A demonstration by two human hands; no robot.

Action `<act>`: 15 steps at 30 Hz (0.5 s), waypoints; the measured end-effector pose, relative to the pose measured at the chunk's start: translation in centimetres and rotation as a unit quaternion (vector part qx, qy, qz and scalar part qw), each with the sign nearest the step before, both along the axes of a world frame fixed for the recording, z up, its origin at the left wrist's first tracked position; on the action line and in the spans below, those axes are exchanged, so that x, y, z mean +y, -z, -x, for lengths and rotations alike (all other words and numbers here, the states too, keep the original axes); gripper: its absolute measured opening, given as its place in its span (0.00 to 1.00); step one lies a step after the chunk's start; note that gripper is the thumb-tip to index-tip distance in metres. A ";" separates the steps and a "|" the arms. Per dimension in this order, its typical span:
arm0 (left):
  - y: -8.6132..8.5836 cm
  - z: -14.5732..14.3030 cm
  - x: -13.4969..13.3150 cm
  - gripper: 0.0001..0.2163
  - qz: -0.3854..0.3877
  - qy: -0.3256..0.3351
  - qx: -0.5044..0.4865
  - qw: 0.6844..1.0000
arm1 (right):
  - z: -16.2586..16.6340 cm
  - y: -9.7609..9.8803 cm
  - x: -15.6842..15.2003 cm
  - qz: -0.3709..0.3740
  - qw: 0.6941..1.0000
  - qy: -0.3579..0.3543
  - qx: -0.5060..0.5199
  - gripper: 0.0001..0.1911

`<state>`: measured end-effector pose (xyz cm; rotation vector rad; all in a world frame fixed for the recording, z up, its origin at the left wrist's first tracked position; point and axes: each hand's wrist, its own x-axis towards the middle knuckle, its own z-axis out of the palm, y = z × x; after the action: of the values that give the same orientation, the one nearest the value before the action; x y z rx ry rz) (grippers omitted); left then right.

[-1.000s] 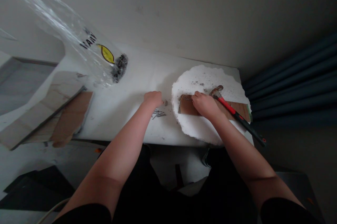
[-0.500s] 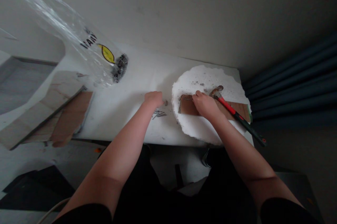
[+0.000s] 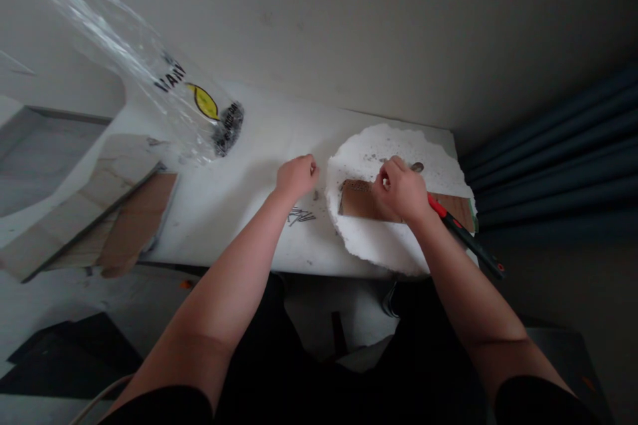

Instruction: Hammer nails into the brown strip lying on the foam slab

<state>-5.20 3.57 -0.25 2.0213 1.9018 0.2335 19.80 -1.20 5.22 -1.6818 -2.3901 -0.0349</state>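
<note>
Brown board (image 3: 357, 202) lies under the curled right hand (image 3: 400, 189), white slab (image 3: 379, 245) presumably backing it; nails (image 3: 302, 215) lie nearside of the curled left hand (image 3: 298, 177), likely for reach. Cannot tell either grip's contents.

"What's that at the upper left?"

"A clear plastic bag (image 3: 130, 56), long and crumpled, its lower end on the worktop (image 3: 262, 122). It has black lettering and a yellow print (image 3: 204, 101)."

"And just below it?"

"A pale, streaked board (image 3: 118, 162), with a brown board (image 3: 135, 222) beside it. Both reach past the front edge."

"Anything on the floor (image 3: 130, 298)?"

"Black sheets (image 3: 72, 360) at the lower left, a pale cable (image 3: 100, 398) near them and an orange scrap (image 3: 186, 284), too small to make out."

"Behind and to the right?"

"A plain grey wall (image 3: 389, 32), faintly smudged, and a dark curtain (image 3: 553, 169) in deep folds."
</note>
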 end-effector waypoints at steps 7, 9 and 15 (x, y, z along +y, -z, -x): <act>-1.9 -2.1 -0.9 0.13 0.153 0.190 -0.409 0.880 | 1.5 1.6 -0.7 0.033 0.977 -0.077 0.194 0.09; -2.0 -2.3 -1.3 0.12 0.183 0.202 -0.442 0.854 | 2.2 2.0 -1.0 0.028 0.972 -0.063 0.227 0.09; -2.0 -2.6 -1.5 0.09 0.210 0.213 -0.449 0.842 | 3.2 2.5 -1.2 0.022 0.962 -0.026 0.270 0.12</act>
<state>-2.58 2.03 1.71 1.5432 0.8086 0.4863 16.64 -2.36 2.75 -1.4100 -2.0262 0.4334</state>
